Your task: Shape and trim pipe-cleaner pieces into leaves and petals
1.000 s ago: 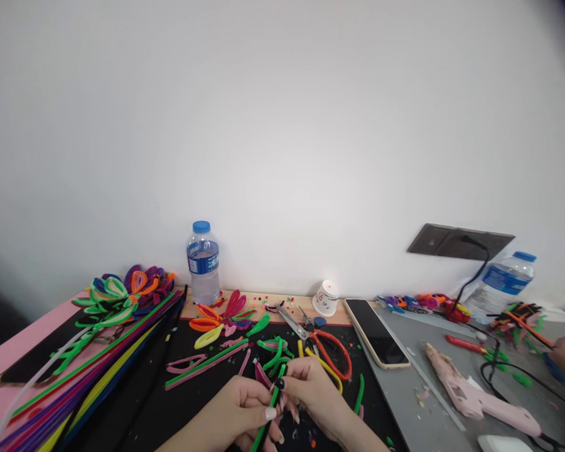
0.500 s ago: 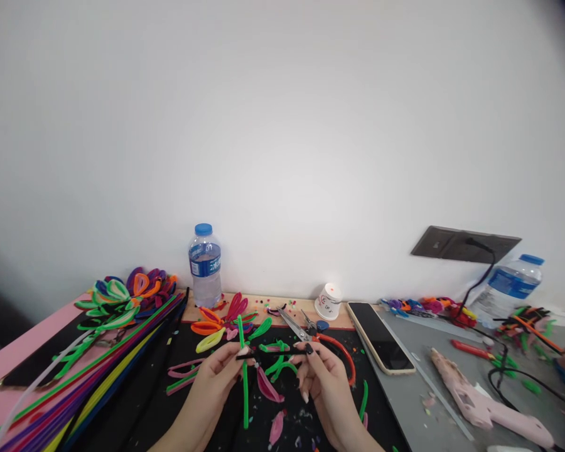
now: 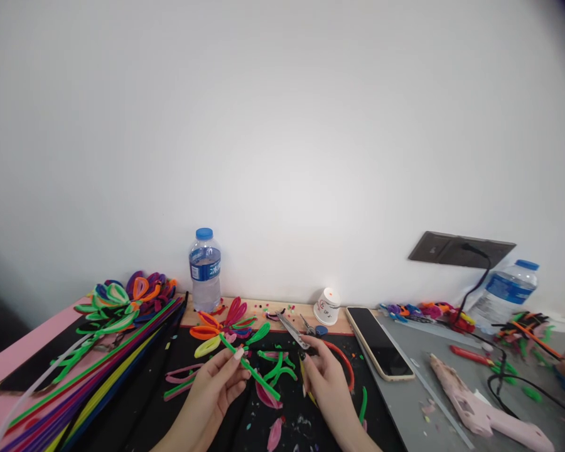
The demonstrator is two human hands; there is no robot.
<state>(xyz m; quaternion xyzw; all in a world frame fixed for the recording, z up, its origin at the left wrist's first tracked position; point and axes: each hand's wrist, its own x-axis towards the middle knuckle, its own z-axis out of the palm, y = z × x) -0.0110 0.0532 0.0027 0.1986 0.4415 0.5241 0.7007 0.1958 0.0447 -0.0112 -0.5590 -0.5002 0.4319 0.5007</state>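
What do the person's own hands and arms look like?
The forearms are bare, with no sleeves in view, and both hands are gloveless. The left hand has a shiny, pale thumbnail; the right hand shows a black nail.

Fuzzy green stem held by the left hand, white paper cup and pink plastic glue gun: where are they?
Fuzzy green stem (image 3: 260,378), head view: lower stretch.
White paper cup (image 3: 328,307), head view: side wall.
Pink plastic glue gun (image 3: 478,415), head view: body's middle.
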